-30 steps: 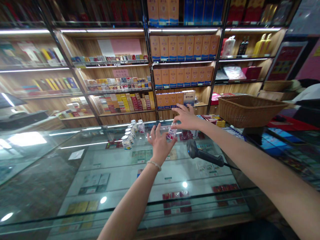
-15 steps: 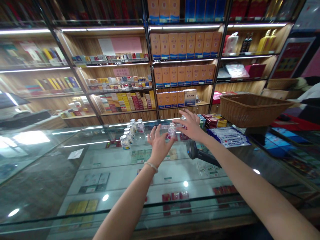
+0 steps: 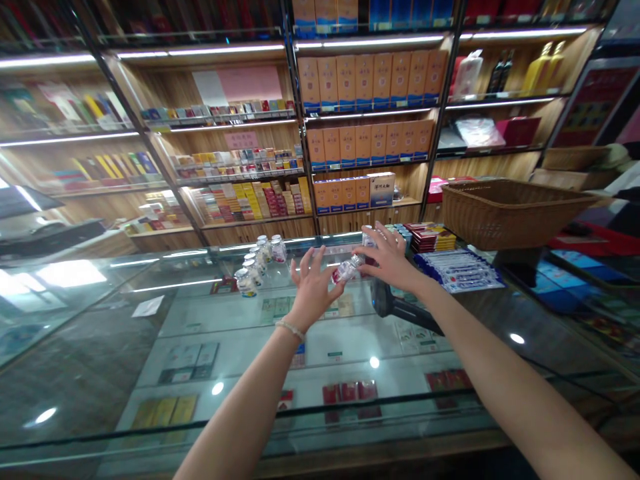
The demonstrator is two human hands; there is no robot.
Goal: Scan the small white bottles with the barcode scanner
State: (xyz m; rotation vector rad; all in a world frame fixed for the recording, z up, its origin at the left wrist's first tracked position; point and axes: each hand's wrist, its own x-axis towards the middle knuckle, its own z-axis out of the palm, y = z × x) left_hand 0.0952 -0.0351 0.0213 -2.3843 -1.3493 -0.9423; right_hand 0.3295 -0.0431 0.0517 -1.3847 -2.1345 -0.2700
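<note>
A small clear bottle with a purple-and-red label is held tilted above the glass counter, its capped end toward the upper right. My left hand pinches its lower end between thumb and finger, the other fingers raised. My right hand closes thumb and fingers on its cap end. Behind the right hand another bottle shows in part. To the left, several similar bottles stand upright in a group. Just below my right hand lies a black handheld scanner.
The glass counter has packs displayed under it. Blue-and-white sachets, stacked red and yellow packs and a wicker basket stand on the right. A white paper slip lies at the left. Shelves with boxes line the back.
The bottle has gone from upright to tilted, its cap end now to the right. My right fingers have come onto the cap end. The view has shifted slightly.
</note>
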